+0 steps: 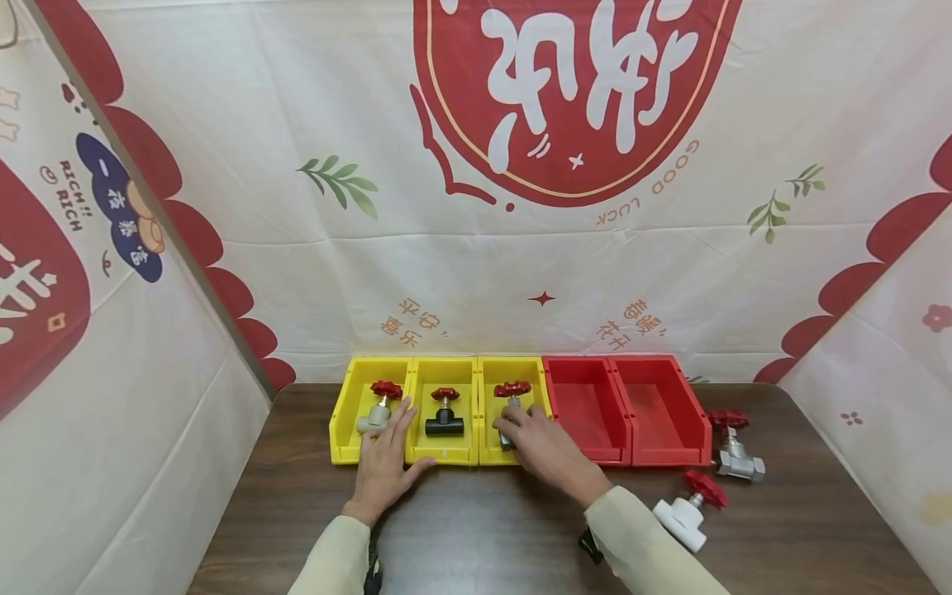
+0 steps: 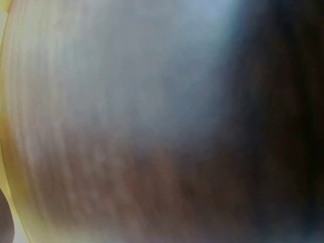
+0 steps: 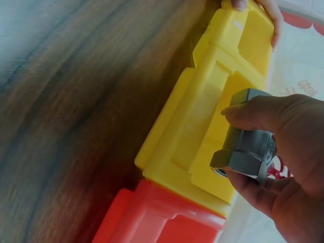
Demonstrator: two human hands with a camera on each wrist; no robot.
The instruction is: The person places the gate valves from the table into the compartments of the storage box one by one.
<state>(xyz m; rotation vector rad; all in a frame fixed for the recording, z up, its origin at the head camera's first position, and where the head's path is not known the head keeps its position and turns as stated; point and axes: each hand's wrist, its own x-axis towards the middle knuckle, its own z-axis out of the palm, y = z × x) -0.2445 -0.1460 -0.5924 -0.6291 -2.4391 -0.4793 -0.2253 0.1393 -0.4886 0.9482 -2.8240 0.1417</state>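
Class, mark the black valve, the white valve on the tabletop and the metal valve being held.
Black valve (image 1: 445, 426): head view, on its body.
White valve (image 1: 680, 521): head view, on its body.
Metal valve (image 3: 251, 143): right wrist view, on its body.

Five bins (image 1: 446, 457) stand side by side along the far part of the table (image 1: 483, 529), before a hanging cloth (image 1: 491, 273). Counting from my left, the first bin (image 1: 345, 453) contains a first valve (image 1: 378, 416), the second bin (image 1: 467, 405) a second valve (image 1: 444, 425). The right hand (image 1: 546, 446) holds a third valve (image 3: 247, 140) in or just over the third bin (image 1: 492, 457). The left hand (image 1: 385, 463) lies across the first bin's front. On the table, a fourth valve (image 1: 738, 463) is just right of the fifth bin (image 1: 662, 456); a fifth valve (image 1: 683, 516) lies nearer me.
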